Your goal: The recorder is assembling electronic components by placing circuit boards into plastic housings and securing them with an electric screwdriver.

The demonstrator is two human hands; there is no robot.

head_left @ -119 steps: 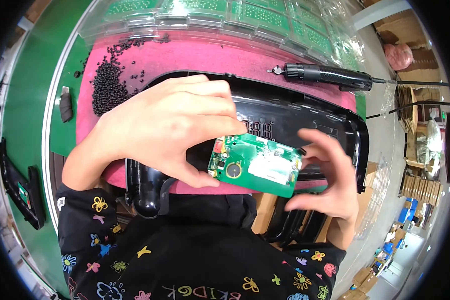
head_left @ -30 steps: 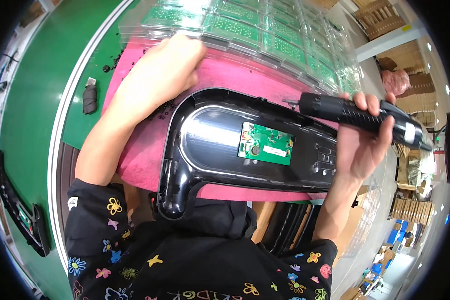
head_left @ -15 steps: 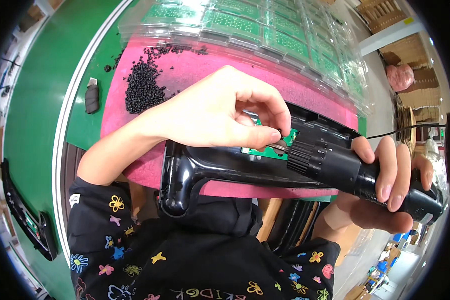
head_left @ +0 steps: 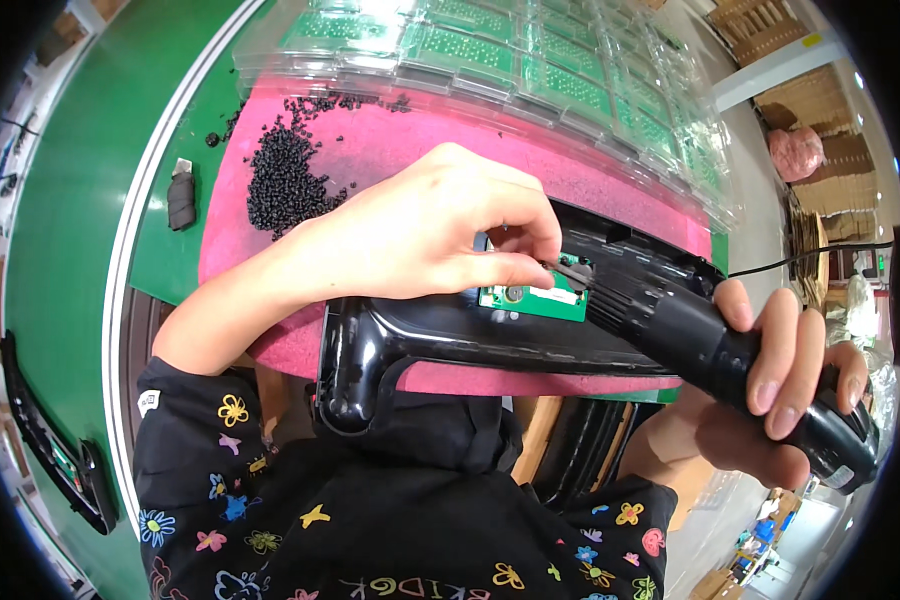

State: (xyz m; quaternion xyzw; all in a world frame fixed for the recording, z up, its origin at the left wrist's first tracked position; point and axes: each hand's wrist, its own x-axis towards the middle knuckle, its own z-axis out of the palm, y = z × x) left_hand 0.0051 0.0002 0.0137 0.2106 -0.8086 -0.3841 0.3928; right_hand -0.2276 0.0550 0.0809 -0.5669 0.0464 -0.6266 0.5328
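Gripping a black electric screwdriver (head_left: 670,320), the right hand (head_left: 770,385) sits toward four o'clock of the green circuit board (head_left: 562,308), its fingers wrapped round the barrel and the bit aimed at ten. The left hand (head_left: 455,225) arches over the board's ten o'clock side, thumb and fingertips drawn close at the bit's tip — whether they pinch anything, I cannot tell. The board lies inside a glossy black plastic housing (head_left: 470,338), partly covered by the left hand. Beneath is a pink mat (head_left: 530,160), with small black screws (head_left: 285,185) heaped at ten o'clock. Clear plastic trays (head_left: 530,75) stand at twelve — and another black housing (head_left: 42,425) rests between eight and nine on the green surface (head_left: 65,220).
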